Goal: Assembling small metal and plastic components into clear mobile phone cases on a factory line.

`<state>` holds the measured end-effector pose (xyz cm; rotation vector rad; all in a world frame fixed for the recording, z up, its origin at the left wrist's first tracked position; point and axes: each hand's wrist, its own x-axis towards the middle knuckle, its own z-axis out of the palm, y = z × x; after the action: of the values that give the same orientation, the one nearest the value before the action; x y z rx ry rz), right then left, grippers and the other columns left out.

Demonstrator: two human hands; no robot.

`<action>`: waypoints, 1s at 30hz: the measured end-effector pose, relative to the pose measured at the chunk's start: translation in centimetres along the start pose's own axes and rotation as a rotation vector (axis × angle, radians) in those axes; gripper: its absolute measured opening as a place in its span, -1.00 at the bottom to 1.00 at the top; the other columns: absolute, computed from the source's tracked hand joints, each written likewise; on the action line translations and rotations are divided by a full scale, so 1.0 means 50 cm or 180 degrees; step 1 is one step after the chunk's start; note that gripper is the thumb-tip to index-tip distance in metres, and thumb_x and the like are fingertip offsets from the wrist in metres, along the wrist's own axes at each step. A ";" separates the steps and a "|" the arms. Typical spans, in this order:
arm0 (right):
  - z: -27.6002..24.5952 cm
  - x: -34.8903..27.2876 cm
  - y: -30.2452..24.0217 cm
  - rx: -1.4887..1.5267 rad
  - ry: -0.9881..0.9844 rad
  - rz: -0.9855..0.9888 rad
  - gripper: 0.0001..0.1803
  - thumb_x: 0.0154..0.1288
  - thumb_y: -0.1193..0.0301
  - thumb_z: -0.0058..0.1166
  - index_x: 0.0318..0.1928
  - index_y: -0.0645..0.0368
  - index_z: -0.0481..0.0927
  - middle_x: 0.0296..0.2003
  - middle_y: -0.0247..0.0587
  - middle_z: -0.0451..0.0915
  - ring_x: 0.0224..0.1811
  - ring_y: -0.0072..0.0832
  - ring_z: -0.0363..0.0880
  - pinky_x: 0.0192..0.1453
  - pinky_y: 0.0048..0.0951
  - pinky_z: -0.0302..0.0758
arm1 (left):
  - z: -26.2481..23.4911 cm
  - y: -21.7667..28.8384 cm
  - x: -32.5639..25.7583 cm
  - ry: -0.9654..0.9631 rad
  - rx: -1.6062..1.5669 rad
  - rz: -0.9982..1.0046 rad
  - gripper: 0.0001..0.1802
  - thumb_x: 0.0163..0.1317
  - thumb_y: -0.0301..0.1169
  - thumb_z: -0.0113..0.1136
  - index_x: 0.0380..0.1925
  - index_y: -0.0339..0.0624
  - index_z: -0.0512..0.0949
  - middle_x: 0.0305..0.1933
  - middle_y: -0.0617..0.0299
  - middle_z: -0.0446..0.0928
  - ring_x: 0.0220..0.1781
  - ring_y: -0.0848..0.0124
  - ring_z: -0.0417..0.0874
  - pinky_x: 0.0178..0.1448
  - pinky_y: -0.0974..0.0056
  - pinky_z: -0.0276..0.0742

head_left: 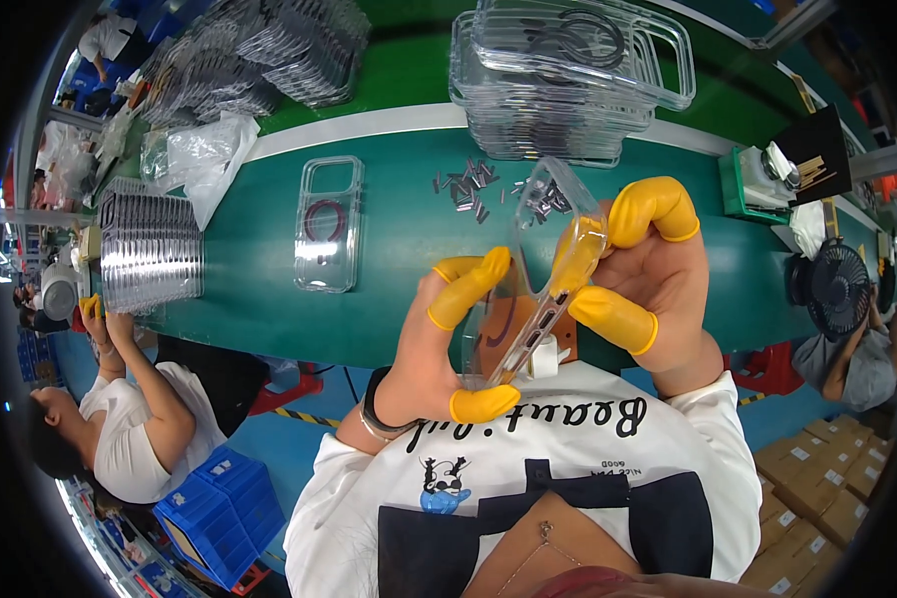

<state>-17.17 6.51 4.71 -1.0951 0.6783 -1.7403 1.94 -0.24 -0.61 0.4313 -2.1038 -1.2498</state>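
Both hands hold one clear phone case (pixel 538 269) up over the near edge of the green worktop (pixel 409 229), tilted on edge. Left hand (pixel 439 349) grips its lower part w/ yellow finger covers (pixel 468 284) on thumb & fingertips; right hand (pixel 648 279) pinches the upper side edge, fingers curled round it, also in yellow covers. Landmark = held case: just beyond it, a scatter of small grey metal bits (pixel 473 187) on the worktop; further beyond that, a tall stack of clear cases (pixel 558 90). To its left, a single clear case w/ a dark ring (pixel 329 221) lies flat; well further left, another stack of clear trays (pixel 149 249) & a crumpled plastic bag (pixel 204 154). To its right, a small black fan (pixel 835 289). Another person in a white shirt (pixel 130 439) sits well to the lower left.
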 end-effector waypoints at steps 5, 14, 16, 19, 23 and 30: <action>0.006 -0.001 0.008 0.0187 0.0055 0.0012 -0.52 0.04 0.73 0.15 -0.07 0.20 0.23 -0.18 -0.11 0.43 -0.14 -0.39 0.53 -0.05 -0.37 0.45 | 0.023 -0.012 -0.011 -0.0339 -0.1690 -0.0715 -0.05 -0.23 -0.17 0.44 0.21 -0.24 0.23 -0.07 0.15 0.33 -0.16 0.37 0.39 -0.02 0.27 0.28; 0.013 -0.014 0.010 0.0777 0.0198 0.0182 -0.56 0.04 0.76 0.11 -0.15 0.17 0.22 -0.22 -0.13 0.41 -0.15 -0.40 0.52 -0.04 -0.35 0.46 | 0.026 -0.014 -0.030 -0.0631 -0.2498 -0.1555 -0.10 -0.15 -0.21 0.39 0.22 -0.24 0.22 -0.04 0.11 0.33 -0.11 0.30 0.40 0.11 0.19 0.25; 0.011 -0.020 0.016 0.0703 0.0252 0.0054 -0.58 0.05 0.76 0.11 -0.19 0.15 0.21 -0.22 -0.15 0.39 -0.15 -0.41 0.51 -0.04 -0.33 0.46 | 0.027 -0.017 -0.029 -0.0602 -0.2417 -0.1553 -0.09 -0.15 -0.19 0.39 0.23 -0.25 0.21 -0.02 0.09 0.33 -0.09 0.28 0.40 0.12 0.18 0.24; 0.008 -0.016 0.017 0.0534 0.0125 0.0070 -0.56 0.05 0.77 0.10 -0.15 0.15 0.22 -0.22 -0.18 0.37 -0.14 -0.40 0.51 -0.04 -0.35 0.46 | 0.031 -0.019 -0.025 -0.0554 -0.2334 -0.1548 -0.08 -0.14 -0.17 0.39 0.23 -0.25 0.20 0.01 0.07 0.33 -0.07 0.26 0.39 0.13 0.16 0.24; 0.014 -0.016 0.018 0.0288 0.0268 0.0055 -0.54 0.05 0.77 0.10 -0.10 0.16 0.23 -0.20 -0.18 0.37 -0.14 -0.40 0.51 -0.04 -0.36 0.45 | 0.040 -0.019 -0.018 -0.0095 -0.2106 -0.1345 -0.59 0.31 -0.17 -0.01 0.05 -0.18 0.37 -0.18 0.24 0.51 -0.30 0.47 0.55 -0.30 0.36 0.56; 0.020 -0.022 0.017 0.0561 0.0376 0.0095 -0.55 0.06 0.76 0.10 -0.08 0.18 0.24 -0.17 -0.17 0.38 -0.12 -0.39 0.51 -0.07 -0.38 0.47 | 0.031 0.009 -0.011 -0.0314 -0.2381 -0.1117 -0.45 0.20 -0.21 0.14 0.13 -0.20 0.27 -0.04 0.19 0.43 -0.18 0.45 0.53 -0.20 0.37 0.54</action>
<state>-15.76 7.19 4.07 -0.8632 0.5974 -1.8125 1.30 1.34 -0.92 0.4029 -1.5024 -2.1662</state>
